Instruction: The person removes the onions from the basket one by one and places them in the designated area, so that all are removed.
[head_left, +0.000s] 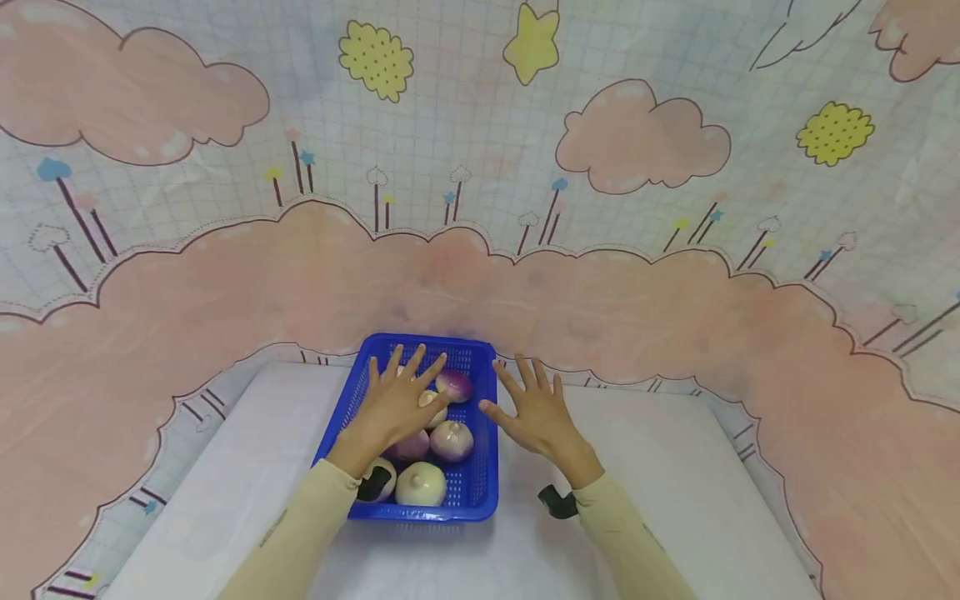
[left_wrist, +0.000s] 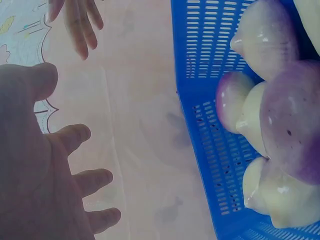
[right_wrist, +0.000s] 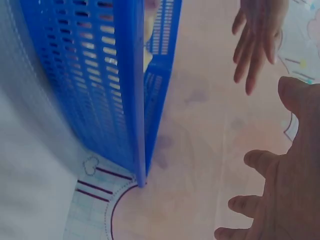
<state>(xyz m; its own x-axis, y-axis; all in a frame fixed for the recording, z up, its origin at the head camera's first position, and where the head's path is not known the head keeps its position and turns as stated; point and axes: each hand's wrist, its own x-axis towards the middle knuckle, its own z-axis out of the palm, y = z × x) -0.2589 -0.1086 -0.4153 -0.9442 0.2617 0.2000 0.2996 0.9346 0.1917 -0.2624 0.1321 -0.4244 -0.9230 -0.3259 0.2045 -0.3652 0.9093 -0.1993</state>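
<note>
Several purple-and-white vegetables [head_left: 452,442] are sitting inside a blue basket [head_left: 420,514], which is resting toward eleven o'clock on the white tabletop [head_left: 637,467]. A left hand [head_left: 393,407] is hovering above them, its fingers spread wide and gripping nothing. At the basket's three o'clock, a right hand [head_left: 536,417] is hanging just beside it, likewise spread and holding nothing. Those glossy, rounded vegetables are looking slippery to me: a loose pinch could drop one, and a sideways knock could shift the basket.
</note>
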